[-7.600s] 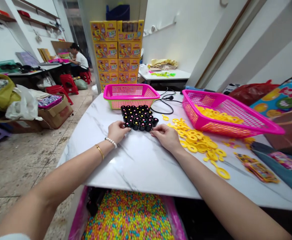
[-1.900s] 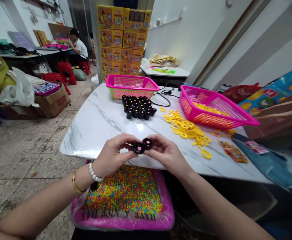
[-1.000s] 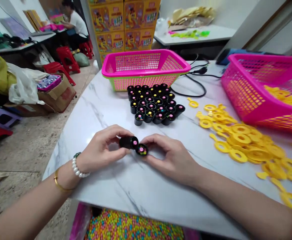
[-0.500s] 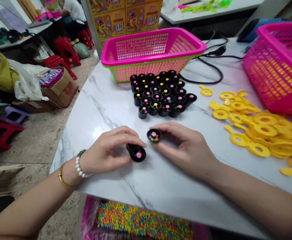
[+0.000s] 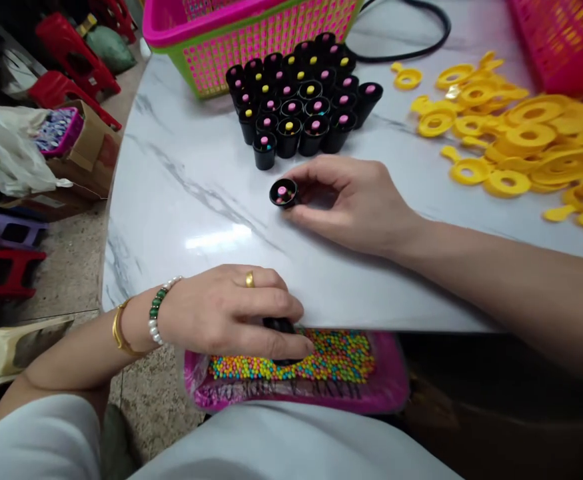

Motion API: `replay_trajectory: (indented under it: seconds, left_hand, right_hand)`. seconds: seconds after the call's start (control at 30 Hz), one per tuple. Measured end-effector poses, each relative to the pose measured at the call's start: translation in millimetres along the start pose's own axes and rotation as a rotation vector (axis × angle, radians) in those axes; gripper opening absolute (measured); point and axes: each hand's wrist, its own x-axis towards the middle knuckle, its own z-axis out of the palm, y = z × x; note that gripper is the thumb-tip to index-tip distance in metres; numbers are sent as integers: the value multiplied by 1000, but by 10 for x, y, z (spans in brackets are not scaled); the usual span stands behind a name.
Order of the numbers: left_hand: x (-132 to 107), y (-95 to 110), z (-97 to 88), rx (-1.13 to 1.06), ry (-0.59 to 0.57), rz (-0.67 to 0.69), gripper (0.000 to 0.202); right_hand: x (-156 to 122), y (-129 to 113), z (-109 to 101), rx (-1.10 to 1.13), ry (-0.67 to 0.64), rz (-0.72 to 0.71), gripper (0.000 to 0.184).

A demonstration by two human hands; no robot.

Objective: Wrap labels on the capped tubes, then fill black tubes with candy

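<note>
Over the pink tray of coloured beads, my left hand is closed on a small black cup, its mouth hidden beneath my fingers. My right hand pinches a second small black cup just above the tabletop; a pink peg and some coloured bits show inside it. Beyond that hand, several similar black cups stand in a close cluster, with pink or yellow pegs in their middles.
Yellow ring-shaped pieces with tabs lie heaped on the right of the marble-patterned table. A pink and green basket stands behind the cups, another pink basket at the far right. A black cable curves between them.
My left hand has gone down from the tabletop to the bead tray, taking its black cup along. My right hand still holds its cup over the table. The view has tilted downward.
</note>
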Motion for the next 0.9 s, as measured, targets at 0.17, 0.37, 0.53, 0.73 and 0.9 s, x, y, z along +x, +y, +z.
replay_trajectory:
  seconds: [0.17,0.37,0.53,0.73,0.9]
  left_hand:
    - [11,15,6,32,-45,-65,27]
    - [-27,-85,2,-406,2,-341,26]
    - [-67,-146,15,-748,162,-555,28]
    - [-59,-105,17,-816,192,-633,26]
    - [-66,-123,12,-779,300,-760,32]
  right_hand:
    - [6,19,4,-10,10,-19,25]
    - [2,10,-12,30,-22,11,24]
    - [-9,13,-23,115,-37,26,20]
    - [-6,24,-16,123,-61,17,18]
    - [-24,35,-17,37,-23,-56,22]
